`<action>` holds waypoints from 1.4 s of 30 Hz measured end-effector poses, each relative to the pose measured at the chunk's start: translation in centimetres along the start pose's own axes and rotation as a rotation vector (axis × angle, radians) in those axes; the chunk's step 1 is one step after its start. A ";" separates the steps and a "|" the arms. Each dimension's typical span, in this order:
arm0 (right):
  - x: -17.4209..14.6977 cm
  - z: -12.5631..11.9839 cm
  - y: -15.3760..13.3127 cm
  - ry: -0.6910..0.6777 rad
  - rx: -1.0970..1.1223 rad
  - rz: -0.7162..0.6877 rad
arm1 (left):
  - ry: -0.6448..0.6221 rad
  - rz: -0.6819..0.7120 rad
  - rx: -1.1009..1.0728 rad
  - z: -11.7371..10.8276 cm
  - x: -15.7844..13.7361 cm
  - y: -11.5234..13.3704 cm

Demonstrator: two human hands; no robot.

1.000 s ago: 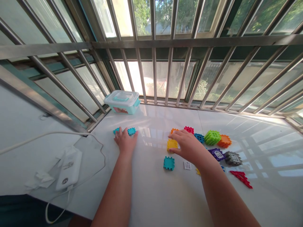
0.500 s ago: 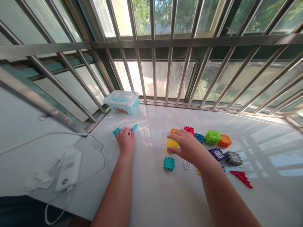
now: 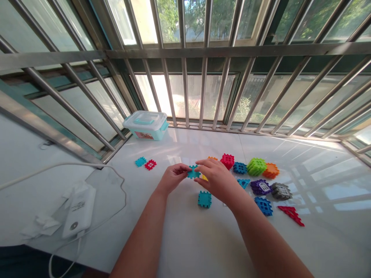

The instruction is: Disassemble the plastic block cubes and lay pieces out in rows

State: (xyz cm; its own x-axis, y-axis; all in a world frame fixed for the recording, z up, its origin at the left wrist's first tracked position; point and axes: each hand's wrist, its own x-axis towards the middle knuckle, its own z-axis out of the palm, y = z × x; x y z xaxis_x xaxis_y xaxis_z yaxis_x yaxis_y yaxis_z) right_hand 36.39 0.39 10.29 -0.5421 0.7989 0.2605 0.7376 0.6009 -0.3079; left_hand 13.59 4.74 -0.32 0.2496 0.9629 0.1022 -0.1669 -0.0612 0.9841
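Head view showed round, shiny metal bars (image 3: pixel 205 85) behind a smooth, glossy white ledge (image 3: pixel 179 243). Near them stood a plastic box (image 3: pixel 159 134) with rounded corners and a translucent lid. Toothed, latticed plastic stacks (image 3: pixel 257 166) spread across the right side. The right hand (image 3: pixel 216 179) arched palm-down, thumb and fingers parted at the teal tile's (image 3: pixel 193 172) right edge; whether they gripped it I could not tell. The left hand (image 3: pixel 172 177) pinched its left edge. Flat, square and notched, the tile sat between both hands.
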 end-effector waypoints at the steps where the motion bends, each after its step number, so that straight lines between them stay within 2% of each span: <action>1: 0.1 0.1 0.0 -0.021 0.000 -0.004 | -0.020 -0.018 -0.012 0.0 -0.1 0.0; 7: 0.2 0.4 -0.3 -0.063 0.035 0.014 | -0.089 -0.100 -0.082 -0.5 -0.5 -0.1; 10: 0.1 -0.2 -0.8 -0.083 0.062 0.011 | -0.148 -0.121 -0.116 -0.4 -0.7 0.4; 13: -0.1 -1.3 -1.7 -0.158 0.092 0.039 | -0.193 -0.162 -0.149 -0.1 -0.7 0.9; 15: -0.6 -2.0 -2.3 -0.228 0.105 0.074 | -0.144 -0.150 -0.151 -0.2 -0.5 1.1; 18: -1.7 -2.4 -3.2 -0.320 0.079 0.127 | 0.008 -0.092 -0.132 -0.9 0.0 0.9; 23: -3.0 -1.3 -4.1 -0.479 -0.119 0.228 | 0.203 -0.002 -0.171 -2.4 0.7 0.3; 29: -2.7 -0.3 -3.6 -0.553 -0.218 0.286 | 0.277 0.017 -0.157 -2.7 1.0 0.0; 37: -2.4 0.4 -3.1 -0.542 -0.181 0.265 | 0.414 0.076 -0.131 -3.2 1.2 -0.1; 42: -2.3 1.1 -3.2 -0.576 -0.178 0.253 | 0.430 0.087 -0.114 -3.3 1.2 -0.1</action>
State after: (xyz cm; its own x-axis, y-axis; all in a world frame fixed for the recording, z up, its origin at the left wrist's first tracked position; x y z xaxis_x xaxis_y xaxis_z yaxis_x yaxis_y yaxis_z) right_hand 34.81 -3.36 9.66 -0.4357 0.8302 -0.3476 0.8991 0.4192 -0.1258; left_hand 10.72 6.80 -0.75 -0.1849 0.9785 0.0909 -0.2797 -0.1410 0.9497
